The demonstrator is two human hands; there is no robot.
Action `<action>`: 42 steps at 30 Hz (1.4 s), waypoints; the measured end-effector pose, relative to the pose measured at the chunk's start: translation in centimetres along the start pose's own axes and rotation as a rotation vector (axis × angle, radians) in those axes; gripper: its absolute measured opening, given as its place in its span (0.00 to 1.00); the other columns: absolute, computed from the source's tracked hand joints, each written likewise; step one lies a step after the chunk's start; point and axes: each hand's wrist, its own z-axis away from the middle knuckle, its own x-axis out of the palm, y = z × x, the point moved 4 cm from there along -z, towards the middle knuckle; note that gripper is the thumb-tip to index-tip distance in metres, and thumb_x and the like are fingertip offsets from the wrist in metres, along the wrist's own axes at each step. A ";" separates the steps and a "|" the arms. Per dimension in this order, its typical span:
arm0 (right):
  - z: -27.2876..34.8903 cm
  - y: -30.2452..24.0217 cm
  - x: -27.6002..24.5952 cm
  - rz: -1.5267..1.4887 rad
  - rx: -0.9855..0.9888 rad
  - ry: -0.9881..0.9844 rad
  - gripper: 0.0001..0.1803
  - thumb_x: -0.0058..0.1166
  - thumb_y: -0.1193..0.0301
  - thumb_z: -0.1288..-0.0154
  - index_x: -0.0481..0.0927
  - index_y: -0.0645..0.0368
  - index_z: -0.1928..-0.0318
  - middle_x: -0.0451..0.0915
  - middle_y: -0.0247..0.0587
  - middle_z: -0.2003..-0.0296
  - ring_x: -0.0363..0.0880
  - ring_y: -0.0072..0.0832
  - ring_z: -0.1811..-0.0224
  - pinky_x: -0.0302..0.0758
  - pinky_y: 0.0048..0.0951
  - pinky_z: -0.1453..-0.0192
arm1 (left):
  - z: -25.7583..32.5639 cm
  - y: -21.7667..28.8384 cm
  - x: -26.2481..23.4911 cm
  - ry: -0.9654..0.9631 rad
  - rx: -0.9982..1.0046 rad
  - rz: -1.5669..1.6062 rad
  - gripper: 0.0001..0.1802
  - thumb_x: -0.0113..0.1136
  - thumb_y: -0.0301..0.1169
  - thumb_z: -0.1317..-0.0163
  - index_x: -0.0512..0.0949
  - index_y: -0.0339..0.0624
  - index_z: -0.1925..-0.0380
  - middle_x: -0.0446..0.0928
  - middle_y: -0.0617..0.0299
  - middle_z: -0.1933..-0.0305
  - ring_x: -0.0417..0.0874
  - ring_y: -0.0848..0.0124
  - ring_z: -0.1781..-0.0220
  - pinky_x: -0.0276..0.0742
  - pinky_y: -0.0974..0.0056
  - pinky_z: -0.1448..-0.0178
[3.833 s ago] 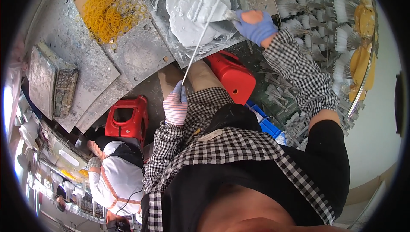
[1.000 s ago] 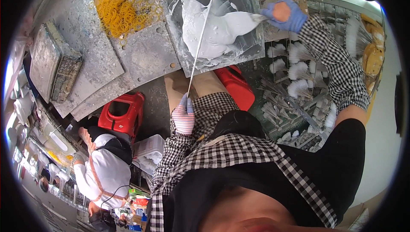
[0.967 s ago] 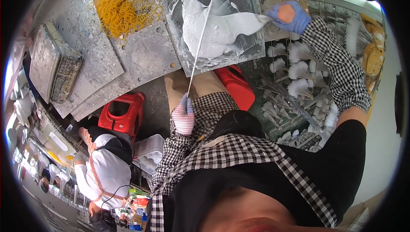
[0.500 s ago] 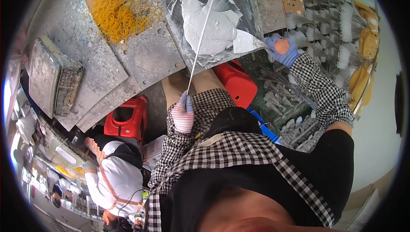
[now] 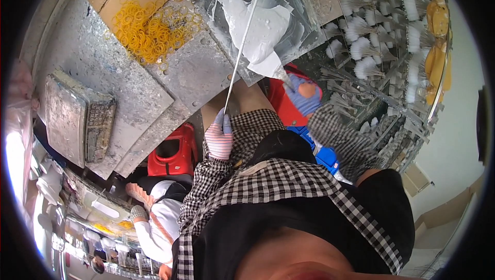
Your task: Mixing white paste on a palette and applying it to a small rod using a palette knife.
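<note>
My left hand [image 5: 220,138], in a pink striped glove, rests on my knee and grips the lower end of a long thin white stick [image 5: 240,53]. The stick reaches up into a mound of white paste [image 5: 260,22] on a clear plastic sheet [image 5: 304,27]. My right hand [image 5: 303,96], in a blue glove, is blurred and hovers just below the sheet's near edge, pinching a small white-coated piece [image 5: 268,67].
Yellow rubber bands [image 5: 147,30] lie heaped on cardboard at the upper left. A grey paste-crusted tray [image 5: 77,117] sits left. Red stools [image 5: 174,151] stand under the bench. Racks of white-tipped pieces [image 5: 379,48] fill the right. Another person [image 5: 160,218] crouches lower left.
My right hand has dropped from the far right corner of the sheet down to its near edge, bringing the white-coated piece with it. The left hand and stick stay put.
</note>
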 end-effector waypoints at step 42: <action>-14.4 -4.9 -18.3 0.255 -0.295 0.041 0.19 0.53 0.50 0.37 0.83 0.51 0.59 0.84 0.48 0.68 0.83 0.48 0.63 0.77 0.48 0.56 | -1.1 0.7 6.5 -0.127 -0.059 -0.266 0.16 0.51 0.38 0.29 0.79 0.49 0.45 0.83 0.46 0.67 0.84 0.48 0.66 0.79 0.49 0.60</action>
